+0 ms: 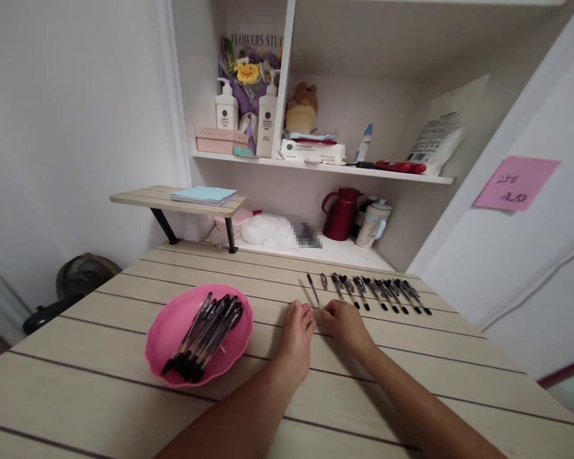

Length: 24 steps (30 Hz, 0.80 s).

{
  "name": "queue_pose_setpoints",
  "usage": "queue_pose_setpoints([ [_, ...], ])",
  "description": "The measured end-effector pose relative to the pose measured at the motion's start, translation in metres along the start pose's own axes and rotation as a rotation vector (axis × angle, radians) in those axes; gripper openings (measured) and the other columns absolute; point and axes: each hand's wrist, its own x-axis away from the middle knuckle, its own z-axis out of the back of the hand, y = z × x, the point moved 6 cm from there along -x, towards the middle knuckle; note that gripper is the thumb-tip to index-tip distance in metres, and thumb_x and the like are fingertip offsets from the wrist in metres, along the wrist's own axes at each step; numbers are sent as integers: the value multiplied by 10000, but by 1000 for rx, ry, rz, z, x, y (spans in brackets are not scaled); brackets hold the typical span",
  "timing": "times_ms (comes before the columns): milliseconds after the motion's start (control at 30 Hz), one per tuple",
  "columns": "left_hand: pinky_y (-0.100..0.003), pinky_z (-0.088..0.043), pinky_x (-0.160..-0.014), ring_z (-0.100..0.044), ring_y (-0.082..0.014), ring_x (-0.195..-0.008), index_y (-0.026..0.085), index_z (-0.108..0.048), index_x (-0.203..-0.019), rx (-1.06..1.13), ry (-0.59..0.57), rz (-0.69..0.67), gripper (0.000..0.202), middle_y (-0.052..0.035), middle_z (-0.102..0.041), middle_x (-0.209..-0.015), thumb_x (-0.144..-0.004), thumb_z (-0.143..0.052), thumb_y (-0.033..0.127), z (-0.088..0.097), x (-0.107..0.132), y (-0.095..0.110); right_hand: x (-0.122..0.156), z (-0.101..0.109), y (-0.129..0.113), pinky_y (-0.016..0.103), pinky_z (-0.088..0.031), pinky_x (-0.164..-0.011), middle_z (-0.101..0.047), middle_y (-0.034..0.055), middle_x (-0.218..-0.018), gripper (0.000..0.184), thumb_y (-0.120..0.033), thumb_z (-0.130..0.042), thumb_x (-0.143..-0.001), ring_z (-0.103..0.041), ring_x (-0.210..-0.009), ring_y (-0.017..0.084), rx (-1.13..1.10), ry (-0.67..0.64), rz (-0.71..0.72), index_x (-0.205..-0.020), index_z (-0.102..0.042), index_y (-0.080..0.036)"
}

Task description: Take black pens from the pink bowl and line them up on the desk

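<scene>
My right hand (346,324) pinches the near end of an uncapped pen (313,290), whose dark tip points away from me. Just right of that tip, a loose pen cap (324,281) lies on the table. My left hand (295,335) rests on its edge left of the pen, fingers stretched out, holding nothing I can see. To its left stands a pink bowl (152,347) with several black-capped pens (210,335) heaped in it. Right of the cap, a row of pens (385,293) with black caps and ends lies side by side.
The slatted wooden table (138,414) meets a white shelf unit (325,167) at the back. A small raised stand (148,199) carries blue paper (205,194). A red jug (340,215) and a pale cup (374,223) stand behind the pens. A pink note (516,183) hangs at right.
</scene>
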Motion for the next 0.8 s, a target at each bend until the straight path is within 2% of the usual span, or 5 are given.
queue_pose_setpoints([
  [67,-340,-374,-952,-498,-213,-1123,189,-532,-1055,-27,6,-18,396,-142,-521,-1213,-773,-519,467,1,-1,1,-18,1,5,237,-381,-606,-684,114,-732,214,-244,-466,-742,-612,-720,187,137,17,-59,-691,-647,-143],
  [167,-359,-378,-942,-515,-228,-1096,171,-538,-1045,-77,-25,-33,426,-155,-543,-1177,-755,-538,483,-1,0,1,-36,0,11,253,-390,-637,-687,160,-788,204,-204,-478,-733,-626,-775,216,202,25,-97,-739,-661,-114],
  [433,-354,-395,-893,-540,-234,-1043,158,-560,-1012,-145,-70,-55,463,-152,-581,-1099,-695,-606,493,-5,4,3,-51,-3,17,256,-404,-676,-688,167,-803,207,-225,-503,-739,-635,-799,217,215,24,-118,-779,-673,-113],
  [633,-348,-407,-863,-555,-229,-1009,151,-578,-983,-161,-70,-65,439,-151,-598,-1062,-691,-615,476,-6,5,7,-35,3,14,243,-382,-621,-686,151,-752,242,-293,-507,-762,-627,-761,205,190,27,-92,-752,-668,-112],
  [800,-311,-409,-838,-578,-203,-941,149,-597,-983,-320,-77,-202,366,-125,-625,-996,-704,-622,384,-10,10,20,8,8,-1,239,-336,-589,-684,122,-744,226,-233,-457,-792,-607,-702,175,158,10,-30,-718,-647,-136],
])
